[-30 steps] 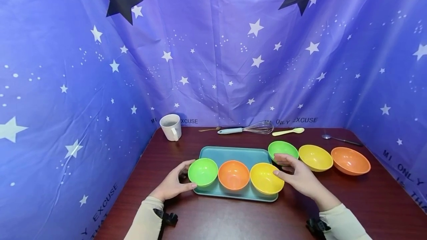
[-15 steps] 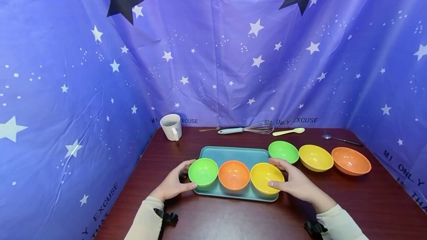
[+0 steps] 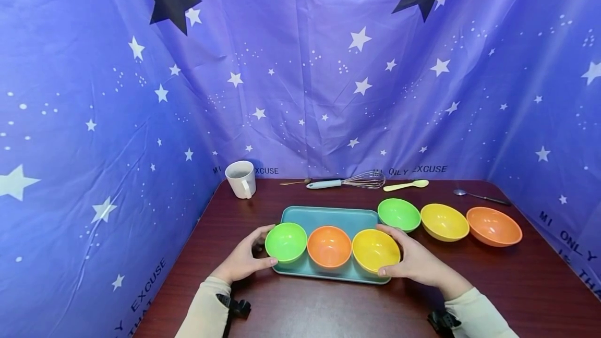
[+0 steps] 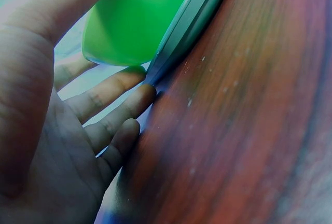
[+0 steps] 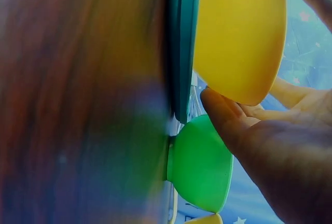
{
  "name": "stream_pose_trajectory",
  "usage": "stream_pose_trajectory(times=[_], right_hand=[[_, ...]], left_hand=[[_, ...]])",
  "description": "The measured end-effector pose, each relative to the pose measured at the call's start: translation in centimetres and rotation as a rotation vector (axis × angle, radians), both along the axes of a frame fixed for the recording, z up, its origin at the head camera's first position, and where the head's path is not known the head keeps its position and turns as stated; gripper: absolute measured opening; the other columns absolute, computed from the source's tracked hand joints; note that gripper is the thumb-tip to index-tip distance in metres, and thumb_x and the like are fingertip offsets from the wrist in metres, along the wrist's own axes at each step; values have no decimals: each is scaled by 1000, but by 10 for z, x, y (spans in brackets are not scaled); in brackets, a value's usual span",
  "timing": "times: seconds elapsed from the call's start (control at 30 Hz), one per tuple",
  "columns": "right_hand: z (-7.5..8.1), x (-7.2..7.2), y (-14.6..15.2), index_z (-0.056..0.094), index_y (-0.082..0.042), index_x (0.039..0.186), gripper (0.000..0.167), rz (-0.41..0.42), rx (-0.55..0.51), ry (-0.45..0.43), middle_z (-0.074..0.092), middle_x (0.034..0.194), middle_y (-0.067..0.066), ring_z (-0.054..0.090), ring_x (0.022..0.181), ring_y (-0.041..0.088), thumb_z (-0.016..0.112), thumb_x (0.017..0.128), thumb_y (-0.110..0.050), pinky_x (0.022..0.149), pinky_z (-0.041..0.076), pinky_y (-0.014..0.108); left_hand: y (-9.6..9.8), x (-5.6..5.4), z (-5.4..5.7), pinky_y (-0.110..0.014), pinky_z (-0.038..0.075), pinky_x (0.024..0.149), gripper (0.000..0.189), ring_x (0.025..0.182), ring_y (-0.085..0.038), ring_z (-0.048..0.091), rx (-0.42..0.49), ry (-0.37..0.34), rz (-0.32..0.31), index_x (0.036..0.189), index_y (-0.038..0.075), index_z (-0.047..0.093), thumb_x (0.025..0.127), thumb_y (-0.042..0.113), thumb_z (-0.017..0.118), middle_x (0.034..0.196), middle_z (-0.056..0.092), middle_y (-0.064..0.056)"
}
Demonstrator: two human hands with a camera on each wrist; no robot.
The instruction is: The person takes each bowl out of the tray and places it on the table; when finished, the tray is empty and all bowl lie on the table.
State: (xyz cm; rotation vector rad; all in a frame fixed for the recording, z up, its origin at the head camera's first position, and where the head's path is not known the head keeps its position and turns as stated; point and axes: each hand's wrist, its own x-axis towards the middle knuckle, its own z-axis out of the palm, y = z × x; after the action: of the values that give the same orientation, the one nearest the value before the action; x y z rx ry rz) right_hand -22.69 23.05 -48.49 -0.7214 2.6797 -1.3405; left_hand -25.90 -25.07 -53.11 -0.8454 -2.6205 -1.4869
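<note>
A green bowl, an orange bowl and a yellow bowl stand upright in a row on a teal tray. My left hand holds the green bowl from its left side, thumb near the front rim and fingers behind. In the left wrist view, its fingers bend beside the bowl's wall and the tray edge. My right hand holds the yellow bowl from the right, thumb at the front rim, fingers partly hidden behind it. The right wrist view shows fingertips against that bowl's underside.
Another green bowl, yellow bowl and orange bowl line up right of the tray. Along the back lie a white mug, a small brown spoon, a whisk, a pale yellow spoon and a metal spoon.
My right hand has come in around the yellow bowl, its thumb moving from over the bowl to the front rim. The left hand and bowls have stayed in place.
</note>
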Motion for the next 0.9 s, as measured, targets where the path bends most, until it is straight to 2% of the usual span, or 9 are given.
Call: stream_pose_trajectory(times=[0.2,0.4,0.6,0.9], right_hand=[[-1,-1,2,36,-5,160,108,-1,19,-37,46,157,18,49,137,39,94,75,-39,106,42,64],[-5,-3,5,33,-3,161,113,22,38,-34,46,157,19,51,135,36,95,74,-39,106,44,61],[-6,-2,4,30,-1,161,115,35,58,-28,46,156,20,52,134,34,95,74,-40,105,46,56],[-9,-3,2,31,-1,160,116,-2,86,-43,46,155,22,51,133,38,95,73,-45,106,44,63]], left_hand=[[0,-1,1,-38,51,96,83,112,-20,62,0,-2,3,157,19,45,87,28,88,124,65,5],[-1,-3,-3,-39,51,96,82,111,-20,62,4,-11,5,157,21,46,86,28,88,124,65,5],[0,-1,-2,-37,51,96,82,112,-20,62,11,-7,-2,157,19,45,87,27,88,124,65,4],[-1,0,-4,-38,51,97,82,112,-21,62,7,-15,10,157,22,46,87,28,88,124,65,4]])
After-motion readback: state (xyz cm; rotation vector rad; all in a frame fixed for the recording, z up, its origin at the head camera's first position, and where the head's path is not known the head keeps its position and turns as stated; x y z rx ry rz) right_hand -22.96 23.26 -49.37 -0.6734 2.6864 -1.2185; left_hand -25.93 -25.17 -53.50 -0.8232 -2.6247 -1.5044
